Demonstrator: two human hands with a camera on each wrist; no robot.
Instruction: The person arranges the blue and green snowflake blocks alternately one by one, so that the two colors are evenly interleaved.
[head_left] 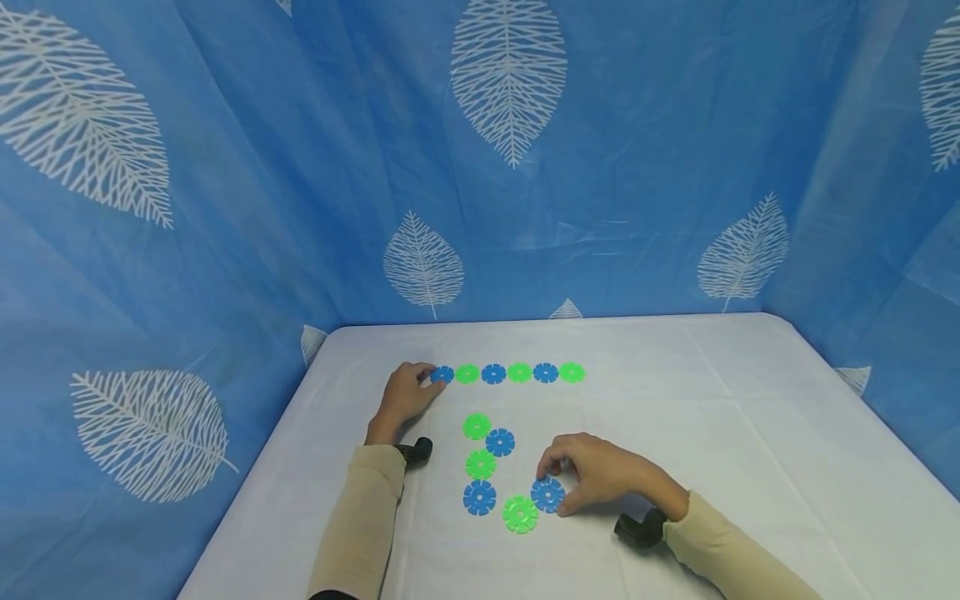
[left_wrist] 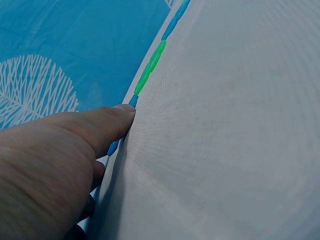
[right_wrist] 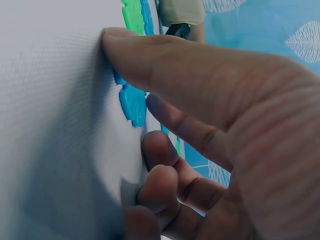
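Observation:
At the left end of a straight row, a blue notched plastic disc lies between the thumb and forefinger of my left hand. The left wrist view has the thumb right at that disc's edge, hiding part of it. Nearer the front, my right hand pinches another blue notched disc by its rim, flat on the cloth. Its thumb covers part of that disc in the right wrist view, the other fingers loosely curled. A green disc sits just left of it.
Green and blue discs alternate along the back row, ending with a green disc. Between the hands lie a green disc, a blue disc, another green and another blue. A white cloth covers the table; blue leaf-print curtains surround it.

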